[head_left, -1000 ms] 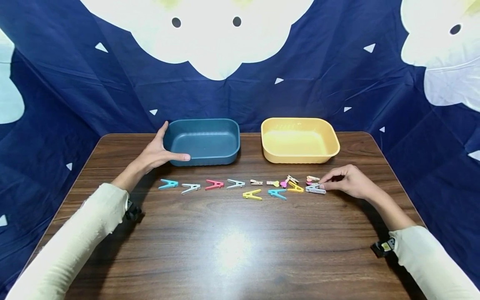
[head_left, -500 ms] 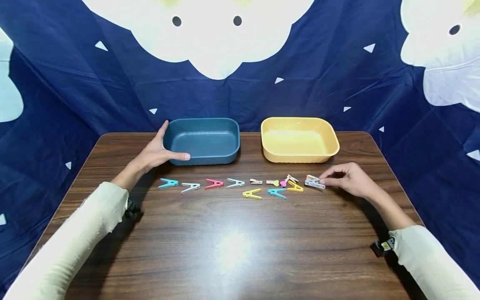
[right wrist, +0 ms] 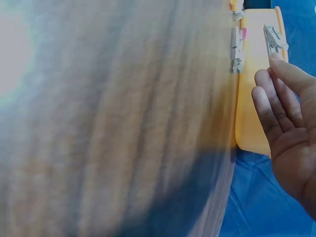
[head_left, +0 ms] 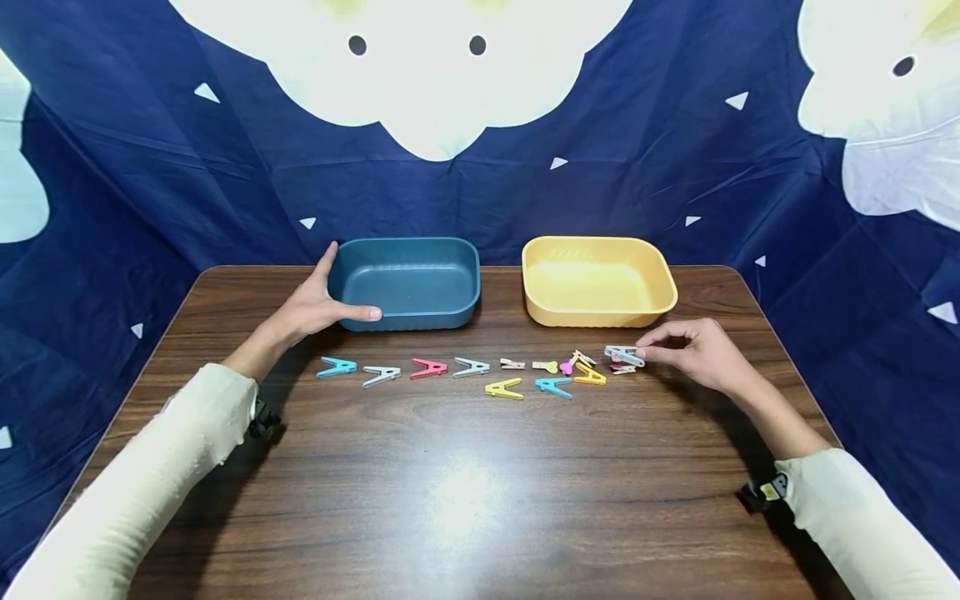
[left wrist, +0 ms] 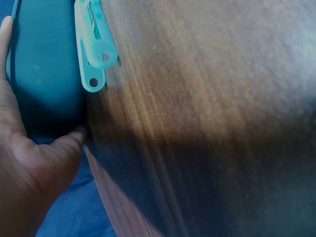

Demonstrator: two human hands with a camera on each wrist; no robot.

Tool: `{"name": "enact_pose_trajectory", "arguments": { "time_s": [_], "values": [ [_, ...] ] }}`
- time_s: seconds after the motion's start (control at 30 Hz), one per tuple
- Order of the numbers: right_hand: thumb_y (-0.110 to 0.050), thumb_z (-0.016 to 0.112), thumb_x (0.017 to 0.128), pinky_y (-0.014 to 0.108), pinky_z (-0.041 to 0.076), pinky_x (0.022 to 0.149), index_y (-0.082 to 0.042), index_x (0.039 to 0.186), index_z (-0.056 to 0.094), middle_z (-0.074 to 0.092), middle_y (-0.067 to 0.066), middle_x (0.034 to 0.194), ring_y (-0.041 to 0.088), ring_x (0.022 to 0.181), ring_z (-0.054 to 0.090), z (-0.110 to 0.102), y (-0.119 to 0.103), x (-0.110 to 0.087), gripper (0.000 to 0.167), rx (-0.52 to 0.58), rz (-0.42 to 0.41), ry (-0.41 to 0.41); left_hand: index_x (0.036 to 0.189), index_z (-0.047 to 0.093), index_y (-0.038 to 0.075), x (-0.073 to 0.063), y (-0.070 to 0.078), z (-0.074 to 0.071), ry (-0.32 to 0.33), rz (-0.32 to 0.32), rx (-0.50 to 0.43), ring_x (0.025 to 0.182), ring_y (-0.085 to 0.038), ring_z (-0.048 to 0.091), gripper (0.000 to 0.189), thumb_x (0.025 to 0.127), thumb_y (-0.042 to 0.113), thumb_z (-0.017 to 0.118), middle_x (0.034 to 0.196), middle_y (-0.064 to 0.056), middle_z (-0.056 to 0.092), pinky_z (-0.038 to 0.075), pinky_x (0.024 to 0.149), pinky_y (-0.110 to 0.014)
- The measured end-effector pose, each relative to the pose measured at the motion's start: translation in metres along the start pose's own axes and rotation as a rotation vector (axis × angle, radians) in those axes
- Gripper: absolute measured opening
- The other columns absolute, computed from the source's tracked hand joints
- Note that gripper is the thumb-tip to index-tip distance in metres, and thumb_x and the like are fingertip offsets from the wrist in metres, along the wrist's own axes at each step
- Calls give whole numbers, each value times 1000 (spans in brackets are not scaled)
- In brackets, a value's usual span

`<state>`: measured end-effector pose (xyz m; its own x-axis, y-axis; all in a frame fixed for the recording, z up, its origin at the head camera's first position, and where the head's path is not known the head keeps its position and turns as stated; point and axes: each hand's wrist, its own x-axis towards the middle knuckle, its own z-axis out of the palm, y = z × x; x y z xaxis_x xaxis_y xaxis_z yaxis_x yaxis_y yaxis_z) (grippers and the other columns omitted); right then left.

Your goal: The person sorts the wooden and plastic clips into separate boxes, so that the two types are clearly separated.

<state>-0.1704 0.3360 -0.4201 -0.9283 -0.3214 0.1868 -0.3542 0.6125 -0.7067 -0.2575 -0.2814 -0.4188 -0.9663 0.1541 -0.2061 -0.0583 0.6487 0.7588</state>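
My left hand spans the left end of a dark blue bin, fingers and thumb stretched out, the thumb along the front wall. In the left wrist view, a turquoise clothespin lies beside the bin. My right hand pinches a pale grey clothespin by one end, between thumb and index finger, just above the table. Under it, a small wooden clothespin lies partly hidden. In the right wrist view, the pinched clothespin overlaps the yellow bin.
A row of clothespins crosses the table: blue, pale, red, yellow and orange, with small wooden ones among them. The yellow bin stands behind its right half. A dark blue patterned cloth hangs behind the table.
My right hand has lifted the pale grey clothespin and moved it slightly back and left, showing the small wooden clothespin beneath. My left hand stays at the blue bin.
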Motion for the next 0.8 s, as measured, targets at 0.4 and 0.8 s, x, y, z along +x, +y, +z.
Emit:
{"name": "enact_pose_trajectory", "arguments": {
  "time_s": [0.4,0.8],
  "values": [
    [-3,92,92,15,51,67,-10,100,91,84,-8,89,-4,79,63,-7,-20,16,11,21,-26,49,177,-25,39,-2,3,0,12,-3,-8,179,-39,-2,155,85,52,100,191,-5,-15,15,141,-71],
    [-4,92,93,14,49,63,-5,102,90,81,-16,86,-2,75,62,-10,-33,40,9,36,-11,84,177,-26,38,-1,0,0,6,-1,-8,179,-38,-2,155,86,50,100,191,-6,-15,14,142,-70]
  ]
}}
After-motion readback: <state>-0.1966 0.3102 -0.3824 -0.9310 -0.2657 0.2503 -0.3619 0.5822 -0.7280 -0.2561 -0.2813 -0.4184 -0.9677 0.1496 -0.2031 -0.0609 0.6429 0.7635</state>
